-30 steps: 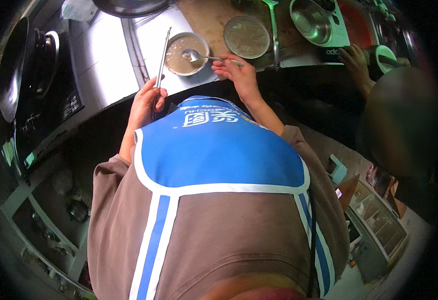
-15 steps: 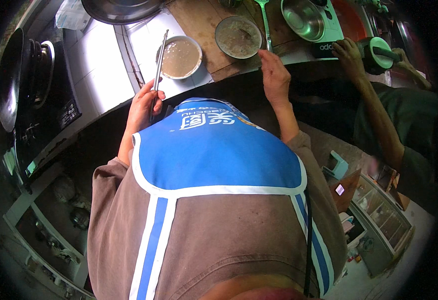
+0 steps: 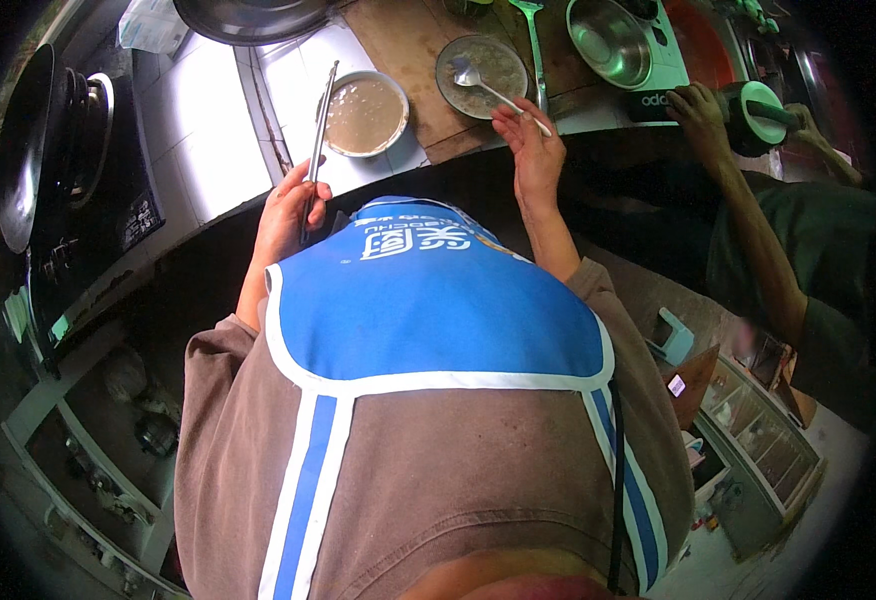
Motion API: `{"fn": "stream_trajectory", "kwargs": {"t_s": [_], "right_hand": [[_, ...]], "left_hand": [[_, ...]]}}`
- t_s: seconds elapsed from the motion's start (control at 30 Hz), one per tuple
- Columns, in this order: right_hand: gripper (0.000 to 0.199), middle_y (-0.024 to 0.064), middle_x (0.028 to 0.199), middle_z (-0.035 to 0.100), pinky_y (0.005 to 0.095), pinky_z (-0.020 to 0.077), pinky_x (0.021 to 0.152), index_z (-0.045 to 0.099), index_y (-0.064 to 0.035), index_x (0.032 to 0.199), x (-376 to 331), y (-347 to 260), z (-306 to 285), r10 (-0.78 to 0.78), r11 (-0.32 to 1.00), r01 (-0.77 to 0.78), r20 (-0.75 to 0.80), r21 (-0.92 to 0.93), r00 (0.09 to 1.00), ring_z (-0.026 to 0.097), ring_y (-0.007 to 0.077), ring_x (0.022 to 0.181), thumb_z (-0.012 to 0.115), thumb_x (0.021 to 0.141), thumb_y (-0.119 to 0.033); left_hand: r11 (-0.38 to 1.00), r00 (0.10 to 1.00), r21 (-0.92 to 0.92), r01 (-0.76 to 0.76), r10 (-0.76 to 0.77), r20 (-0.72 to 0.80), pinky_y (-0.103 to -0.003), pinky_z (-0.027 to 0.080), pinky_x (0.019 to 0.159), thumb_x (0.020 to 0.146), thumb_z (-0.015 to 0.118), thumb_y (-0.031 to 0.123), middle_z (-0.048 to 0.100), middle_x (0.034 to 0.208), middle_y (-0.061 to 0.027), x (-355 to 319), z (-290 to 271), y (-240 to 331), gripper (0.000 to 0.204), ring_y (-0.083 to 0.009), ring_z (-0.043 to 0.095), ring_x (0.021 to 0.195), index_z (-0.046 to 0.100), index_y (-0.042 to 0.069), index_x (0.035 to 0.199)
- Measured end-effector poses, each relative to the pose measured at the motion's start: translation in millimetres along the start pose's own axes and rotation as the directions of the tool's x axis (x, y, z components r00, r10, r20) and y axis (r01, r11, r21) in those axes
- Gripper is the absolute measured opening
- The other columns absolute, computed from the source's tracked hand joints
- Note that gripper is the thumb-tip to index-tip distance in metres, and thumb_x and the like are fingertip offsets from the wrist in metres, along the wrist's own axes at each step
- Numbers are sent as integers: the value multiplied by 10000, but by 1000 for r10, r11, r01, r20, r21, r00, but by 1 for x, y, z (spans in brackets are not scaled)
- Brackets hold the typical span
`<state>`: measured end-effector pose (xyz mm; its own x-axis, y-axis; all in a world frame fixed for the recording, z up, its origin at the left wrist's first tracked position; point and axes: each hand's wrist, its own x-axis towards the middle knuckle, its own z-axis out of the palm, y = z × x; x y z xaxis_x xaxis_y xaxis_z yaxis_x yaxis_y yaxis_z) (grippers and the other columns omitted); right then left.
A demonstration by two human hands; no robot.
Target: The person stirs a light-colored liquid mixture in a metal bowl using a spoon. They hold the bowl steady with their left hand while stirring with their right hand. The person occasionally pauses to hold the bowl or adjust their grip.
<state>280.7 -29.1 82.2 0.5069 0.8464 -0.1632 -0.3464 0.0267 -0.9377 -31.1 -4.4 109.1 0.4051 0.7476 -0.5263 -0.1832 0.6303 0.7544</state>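
Metal chopsticks (image 3: 325, 115) stand upright in my left hand (image 3: 291, 212), fingers closed round their lower ends. Their tips reach past the left rim of a white bowl (image 3: 366, 112) of pale, cloudy liquid. My right hand (image 3: 538, 150), palm turned partly up, pinches the handle of a metal spoon (image 3: 466, 73). The spoon's head is over a second bowl (image 3: 455, 100) that holds a greyish, lumpy mixture. Whether the spoon touches the mixture I cannot tell.
A wooden board (image 3: 388, 35) lies under the second bowl. Beside it are a slotted turner (image 3: 536, 60) and a steel basin (image 3: 610, 45). A dark pan (image 3: 253, 20) sits at the back, a wok (image 3: 28, 150) at the left. At right, a co-worker's hand (image 3: 700, 115) is near a green-and-white container (image 3: 756, 115).
My right hand has shifted slightly left and turned its palm upward. The spoon now shows clearly over the second bowl. My left hand with the chopsticks has stayed almost still.
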Motion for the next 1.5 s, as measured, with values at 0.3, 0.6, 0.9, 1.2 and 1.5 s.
{"fn": "stream_trajectory", "kwargs": {"t_s": [0.3,0.6,0.9,1.2,1.5], "right_hand": [[267,183,966,598,321,519,797,493,61,1108,11,15,-3,132,988,-130,-25,86,991,620,256,902,451,929,-133],[264,195,981,594,319,518,802,481,66,1112,15,19,-6,132,986,-130,-8,108,991,620,266,905,448,926,-118],[254,205,982,592,325,521,809,484,76,1102,11,8,-3,136,983,-135,-1,121,991,619,271,912,440,926,-102],[244,197,984,595,314,517,812,497,71,1095,-3,-17,22,146,982,-158,117,104,982,617,259,909,420,928,-89],[254,207,979,597,305,529,773,498,74,1087,-24,18,46,362,918,-390,254,69,897,625,254,885,416,933,-111]], "left_hand": [[1000,999,-3,17,-17,-32,-183,310,456,909,366,96,548,764,-35,1,2,0,392,-67,414,517,390,9,1290],[1000,999,19,20,-19,-31,-183,307,459,907,369,95,551,757,-29,2,0,0,390,-63,414,520,398,13,1287],[999,1000,31,10,-9,-15,-185,313,472,906,373,108,553,766,-25,2,-2,1,395,-61,418,538,395,22,1291],[999,1000,-39,-10,10,11,-186,327,478,898,382,92,557,776,-39,1,-5,-3,396,-66,427,547,387,-4,1282],[998,999,-64,-24,22,-32,-177,325,456,891,390,83,560,762,-45,-6,-9,-4,365,-64,430,529,422,1,1244]]}}
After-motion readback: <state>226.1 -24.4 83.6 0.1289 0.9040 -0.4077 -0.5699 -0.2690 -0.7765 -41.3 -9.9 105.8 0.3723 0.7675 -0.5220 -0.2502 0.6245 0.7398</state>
